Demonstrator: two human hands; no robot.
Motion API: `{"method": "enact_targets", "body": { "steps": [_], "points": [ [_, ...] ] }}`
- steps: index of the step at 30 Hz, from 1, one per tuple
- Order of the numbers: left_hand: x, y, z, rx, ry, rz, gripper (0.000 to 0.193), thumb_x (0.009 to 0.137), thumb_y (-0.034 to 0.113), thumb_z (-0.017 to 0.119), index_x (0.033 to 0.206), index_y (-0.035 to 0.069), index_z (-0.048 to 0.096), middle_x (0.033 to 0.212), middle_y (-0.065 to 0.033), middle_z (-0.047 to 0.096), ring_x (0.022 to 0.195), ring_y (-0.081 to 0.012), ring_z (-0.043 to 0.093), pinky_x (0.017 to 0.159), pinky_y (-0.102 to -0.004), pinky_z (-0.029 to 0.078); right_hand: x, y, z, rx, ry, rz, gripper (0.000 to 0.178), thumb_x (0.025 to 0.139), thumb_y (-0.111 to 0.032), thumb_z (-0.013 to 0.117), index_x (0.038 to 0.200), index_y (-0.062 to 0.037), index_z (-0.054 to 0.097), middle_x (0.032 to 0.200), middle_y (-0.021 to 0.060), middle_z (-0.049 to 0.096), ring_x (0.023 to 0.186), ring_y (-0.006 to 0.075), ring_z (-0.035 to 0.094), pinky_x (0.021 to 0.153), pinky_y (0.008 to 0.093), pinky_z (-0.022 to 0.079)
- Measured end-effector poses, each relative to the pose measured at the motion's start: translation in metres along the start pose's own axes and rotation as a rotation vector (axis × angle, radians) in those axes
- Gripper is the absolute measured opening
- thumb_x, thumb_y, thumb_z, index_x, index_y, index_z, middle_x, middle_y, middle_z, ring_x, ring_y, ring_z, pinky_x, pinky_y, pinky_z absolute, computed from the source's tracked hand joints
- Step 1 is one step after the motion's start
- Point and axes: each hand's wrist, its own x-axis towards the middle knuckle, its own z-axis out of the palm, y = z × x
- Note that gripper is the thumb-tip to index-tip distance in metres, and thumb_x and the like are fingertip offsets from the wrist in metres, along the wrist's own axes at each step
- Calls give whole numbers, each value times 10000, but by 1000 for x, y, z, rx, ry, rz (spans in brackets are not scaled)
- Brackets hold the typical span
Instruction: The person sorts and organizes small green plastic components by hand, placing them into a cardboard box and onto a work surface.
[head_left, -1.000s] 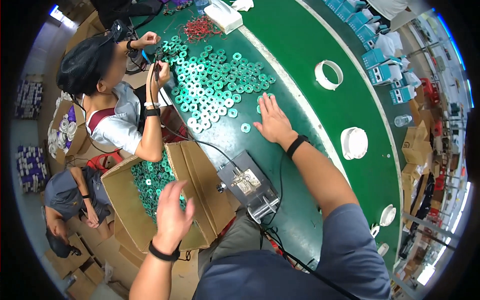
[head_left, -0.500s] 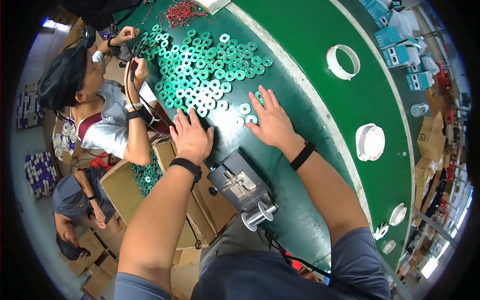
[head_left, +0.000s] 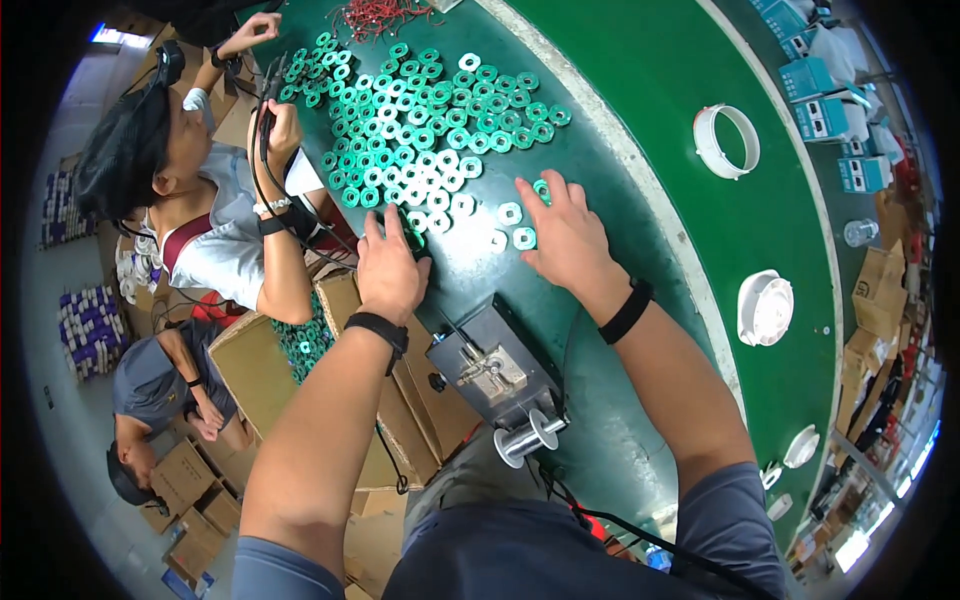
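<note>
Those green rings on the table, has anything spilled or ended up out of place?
Nothing looks spilled. The green rings lie flat in one loose patch on the green table. A few rings sit apart at its near edge, between the left hand and the right hand, both resting there.

even overhead light is brightening the green table (head_left: 690, 60); shadows are staying soft. window glare is showing at the lower right rim. fisheye distortion is bending edges, and corners are falling black. focus is holding sharp centrally.
</note>
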Motion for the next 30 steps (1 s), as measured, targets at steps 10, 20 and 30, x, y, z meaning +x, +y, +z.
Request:
{"method": "enact_targets", "body": {
  "steps": [10, 20, 30],
  "points": [
    [-8, 5, 5, -250, 1, 135, 886, 772, -5, 855, 1555, 192, 490, 1421, -231, 528, 1306, -455, 541, 1123, -502, 482, 4, 13, 6, 57, -18, 59, 513, 745, -63, 853, 1222, -138, 681, 1406, 161, 495, 1205, 399, 583, 907, 490, 625],
    [-6, 20, 18, -234, 77, 64, 732, 795, 79, 876, 1462, 171, 588, 1462, -226, 499, 1311, -452, 533, 1124, -502, 478, -1, -7, 7, 95, -6, 100, 460, 782, -174, 902, 1198, -129, 712, 1461, 174, 483, 1215, 416, 592, 950, 502, 595],
    [-7, 20, 15, -238, 69, 83, 684, 762, 17, 820, 1399, 176, 626, 1479, -208, 496, 1299, -454, 524, 1096, -506, 507, -2, 5, 23, 124, 92, 34, 297, 793, 51, 715, 1057, -83, 744, 1392, 183, 519, 1104, 426, 627, 887, 503, 603]
  ]
}}
